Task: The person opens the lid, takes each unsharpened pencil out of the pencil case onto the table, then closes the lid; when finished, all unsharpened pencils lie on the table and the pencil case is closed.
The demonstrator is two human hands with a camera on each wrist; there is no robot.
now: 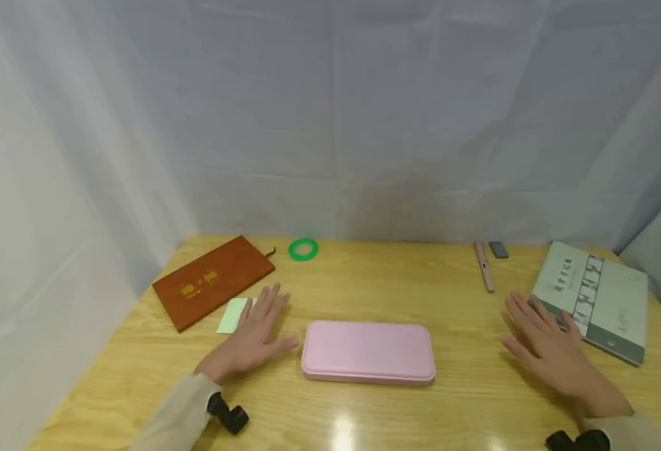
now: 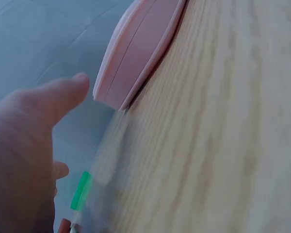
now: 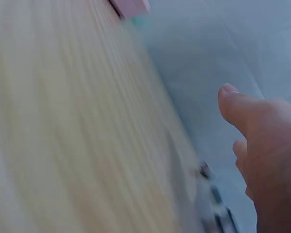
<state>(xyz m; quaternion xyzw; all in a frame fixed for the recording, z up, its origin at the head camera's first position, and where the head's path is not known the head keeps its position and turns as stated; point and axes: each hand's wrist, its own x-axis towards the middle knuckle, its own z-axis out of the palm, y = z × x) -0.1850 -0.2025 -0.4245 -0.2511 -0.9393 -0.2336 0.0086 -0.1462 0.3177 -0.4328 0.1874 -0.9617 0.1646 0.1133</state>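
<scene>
A pink case [image 1: 368,352] lies closed on the wooden table, between the two hands. My left hand [image 1: 251,341] has its fingers spread, its thumb pointing at the case's left end. It partly covers a pale green sticky-note pad [image 1: 231,316]. In the left wrist view the thumb is apart from the pink case [image 2: 140,48]. Off to the right, my right hand [image 1: 550,354] is spread too, holding nothing. Its fingers overlap the near left corner of a pale green notebook [image 1: 618,294] in the head view. The right wrist view shows its thumb [image 3: 237,109] raised off the table.
A brown notebook [image 1: 215,282] lies at the left, with a green tape roll [image 1: 291,249] beyond its right corner. Toward the back right are a pinkish pen [image 1: 484,267] and a small grey block [image 1: 498,250]. A pale curtain [image 1: 330,125] hangs behind the table.
</scene>
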